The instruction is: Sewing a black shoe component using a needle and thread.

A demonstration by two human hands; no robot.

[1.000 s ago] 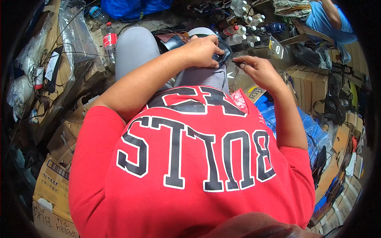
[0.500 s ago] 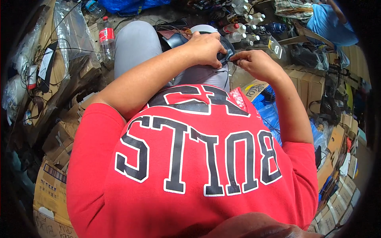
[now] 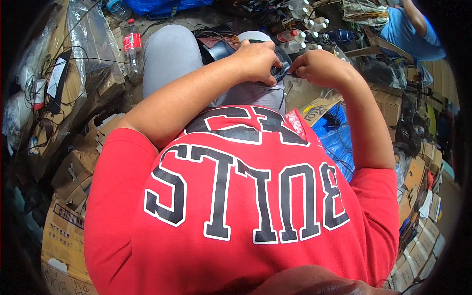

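A dark, glossy, curved piece (image 3: 284,62) rests against my right knee; its kind cannot be made out. My left hand (image 3: 258,60) is closed over it, thumb and fingers bent around its near side. Just right of it, my right hand (image 3: 322,68) is closed in a pinch at the piece's right edge. Whatever sits between those fingertips is dark, thin and mostly hidden. A thin black strand (image 3: 280,98) hangs from the piece over my grey trouser leg. Another dark part (image 3: 220,50) shows left of my left hand, between the knees.
A bottle with a red label (image 3: 132,46) stands left of my left knee. Several bottles (image 3: 294,46) cluster beyond my right knee. Flattened cardboard (image 3: 64,241) and clear plastic (image 3: 93,34) lie to the left. A blue plastic bag (image 3: 339,147) is by my right side. Another person's blue garment (image 3: 410,34) shows far right.
My right hand has turned, its wrist lifting and shifting a little right, with the fingertips still near the piece's edge. My left hand stays almost in place on the piece.
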